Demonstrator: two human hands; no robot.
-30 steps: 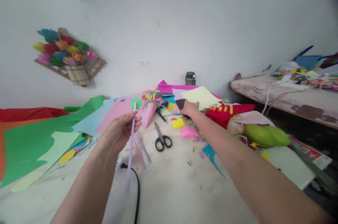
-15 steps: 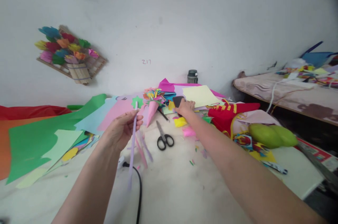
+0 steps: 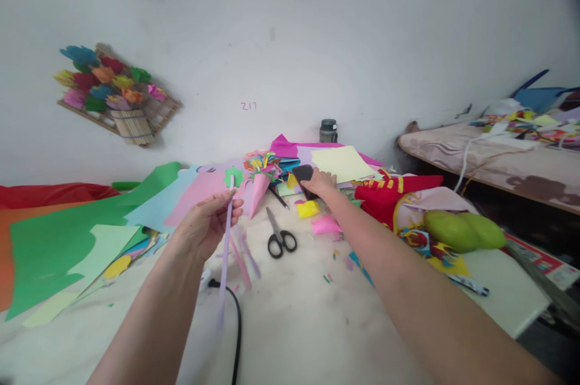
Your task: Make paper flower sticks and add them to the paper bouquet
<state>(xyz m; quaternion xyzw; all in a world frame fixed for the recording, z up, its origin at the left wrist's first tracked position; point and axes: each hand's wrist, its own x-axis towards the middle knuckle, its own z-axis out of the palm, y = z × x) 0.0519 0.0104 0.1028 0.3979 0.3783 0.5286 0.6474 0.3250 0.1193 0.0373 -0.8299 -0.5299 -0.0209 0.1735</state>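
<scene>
My left hand (image 3: 212,222) pinches a thin lilac paper stick (image 3: 226,240) between thumb and fingers. At the stick's upper end sits a green paper cutout with a scalloped edge (image 3: 233,177). Farther right, my right hand (image 3: 321,184) reaches over a dark smartphone (image 3: 302,174), touching it with its near digits while other fingers are spread to the right. Black-handled scissors (image 3: 280,240) lie on the table between my arms. Beyond them rests a pink paper cone bouquet (image 3: 260,188), with a black pen (image 3: 278,198) beside it. Pink and lilac paper sticks (image 3: 242,261) lie near my left hand.
Coloured paper sheets (image 3: 67,234) cover the left side. Yellow (image 3: 308,209) and pink packets (image 3: 326,225) lie by my right forearm. Green fruits (image 3: 462,231) and red cloth (image 3: 376,200) are at right. A black cable (image 3: 238,324) runs toward me. A bottle (image 3: 328,131) stands against the wall.
The view has shifted slightly. My right hand has moved a little, so more of the smartphone shows. My left hand keeps hold of the lilac stick.
</scene>
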